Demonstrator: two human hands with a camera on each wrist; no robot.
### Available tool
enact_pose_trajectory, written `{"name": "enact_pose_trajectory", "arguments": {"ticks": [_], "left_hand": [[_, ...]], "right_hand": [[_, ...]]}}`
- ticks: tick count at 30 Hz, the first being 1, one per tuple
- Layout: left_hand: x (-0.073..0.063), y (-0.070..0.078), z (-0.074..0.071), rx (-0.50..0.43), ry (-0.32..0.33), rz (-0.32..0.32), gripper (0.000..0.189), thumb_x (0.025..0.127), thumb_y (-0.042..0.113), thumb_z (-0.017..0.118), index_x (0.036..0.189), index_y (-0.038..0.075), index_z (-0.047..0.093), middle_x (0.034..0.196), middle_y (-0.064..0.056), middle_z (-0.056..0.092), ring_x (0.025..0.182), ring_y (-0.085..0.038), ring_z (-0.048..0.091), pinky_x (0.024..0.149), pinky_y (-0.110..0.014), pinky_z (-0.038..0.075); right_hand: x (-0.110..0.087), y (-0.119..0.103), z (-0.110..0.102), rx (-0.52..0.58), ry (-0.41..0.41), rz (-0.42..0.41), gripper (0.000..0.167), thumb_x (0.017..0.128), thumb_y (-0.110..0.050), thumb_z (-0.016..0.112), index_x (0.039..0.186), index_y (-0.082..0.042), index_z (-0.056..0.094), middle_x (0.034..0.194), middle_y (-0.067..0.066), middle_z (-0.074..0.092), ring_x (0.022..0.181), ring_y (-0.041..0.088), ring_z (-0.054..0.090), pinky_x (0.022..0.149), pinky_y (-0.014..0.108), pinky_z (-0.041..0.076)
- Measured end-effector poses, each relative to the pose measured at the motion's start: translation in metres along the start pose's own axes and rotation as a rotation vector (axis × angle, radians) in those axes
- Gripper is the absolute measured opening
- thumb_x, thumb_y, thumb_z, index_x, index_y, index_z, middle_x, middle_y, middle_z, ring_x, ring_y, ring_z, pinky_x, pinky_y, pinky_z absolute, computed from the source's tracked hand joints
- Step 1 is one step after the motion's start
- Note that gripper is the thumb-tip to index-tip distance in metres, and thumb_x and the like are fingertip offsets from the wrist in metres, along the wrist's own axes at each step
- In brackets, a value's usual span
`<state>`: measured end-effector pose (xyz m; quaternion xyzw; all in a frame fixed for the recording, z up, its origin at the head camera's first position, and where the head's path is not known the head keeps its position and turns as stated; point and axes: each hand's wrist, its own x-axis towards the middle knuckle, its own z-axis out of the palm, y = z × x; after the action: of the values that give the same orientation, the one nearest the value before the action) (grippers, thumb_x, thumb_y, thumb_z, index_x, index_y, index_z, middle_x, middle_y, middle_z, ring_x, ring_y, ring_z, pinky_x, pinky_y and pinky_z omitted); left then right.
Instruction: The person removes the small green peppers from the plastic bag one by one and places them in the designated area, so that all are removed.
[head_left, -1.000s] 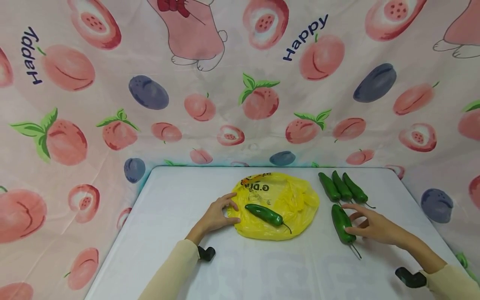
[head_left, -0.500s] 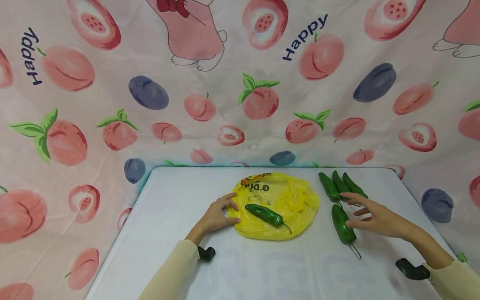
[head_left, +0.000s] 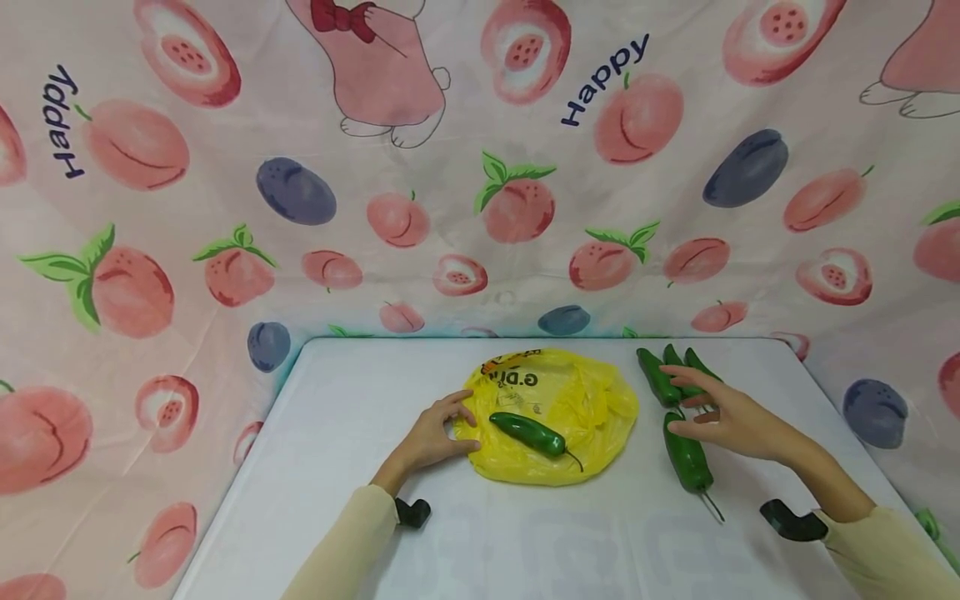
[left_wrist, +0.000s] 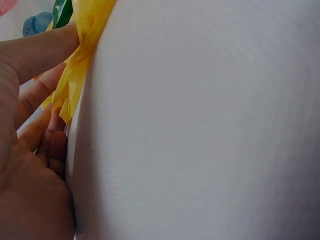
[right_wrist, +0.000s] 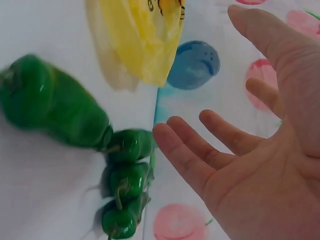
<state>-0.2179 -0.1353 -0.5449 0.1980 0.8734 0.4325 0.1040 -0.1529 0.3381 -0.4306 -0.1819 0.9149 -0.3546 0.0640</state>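
A yellow plastic bag (head_left: 558,379) with dark print lies flat in the middle of the table, and one green chili pepper (head_left: 527,434) rests on it. My left hand (head_left: 437,432) is at the bag's left edge, thumb and fingertips touching the plastic with a gap between them. Over on the right, my right hand (head_left: 738,421) hovers with fingers spread and nothing held. Beneath its thumb lies a larger green chili pepper (head_left: 687,460). Three more chili peppers (head_left: 657,379) lie side by side behind it, partly covered by the right fingers in the head view.
A white table (head_left: 360,375) carries everything. Behind it hangs a pale cloth (head_left: 420,275) printed with peaches and plums. Dark wrist devices (head_left: 792,522) sit at both cuffs.
My right hand has moved from the larger chili pepper up and a little left, toward the three behind. The left hand, the bag and the peppers stay put.
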Motion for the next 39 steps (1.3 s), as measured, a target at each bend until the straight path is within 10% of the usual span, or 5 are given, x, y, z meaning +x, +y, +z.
{"name": "enact_pose_trajectory", "arguments": {"ticks": [19, 39], "left_hand": [[0.000, -0.002, 0.001, 0.003, 0.007, -0.007, 0.026, 0.082, 0.034, 0.088, 0.098, 0.026, 0.068, 0.161, 0.006, 0.041, 0.153, -0.029, 0.029, 0.123, -0.058, 0.021], [0.000, 0.000, 0.001, 0.017, 0.008, -0.011, 0.026, 0.082, 0.032, 0.088, 0.098, 0.027, 0.068, 0.161, 0.005, 0.041, 0.153, -0.029, 0.028, 0.123, -0.058, 0.021]], "right_hand": [[0.036, -0.015, 0.017, 0.016, 0.046, -0.150, 0.076, 0.093, -0.022, 0.078, 0.156, -0.008, 0.039, 0.150, 0.024, 0.048, 0.112, 0.042, 0.065, 0.085, 0.052, 0.060], [0.084, -0.036, 0.047, 0.109, -0.061, -0.138, 0.074, 0.092, -0.025, 0.079, 0.154, -0.012, 0.041, 0.147, 0.024, 0.049, 0.117, 0.048, 0.060, 0.093, 0.055, 0.056]]}}
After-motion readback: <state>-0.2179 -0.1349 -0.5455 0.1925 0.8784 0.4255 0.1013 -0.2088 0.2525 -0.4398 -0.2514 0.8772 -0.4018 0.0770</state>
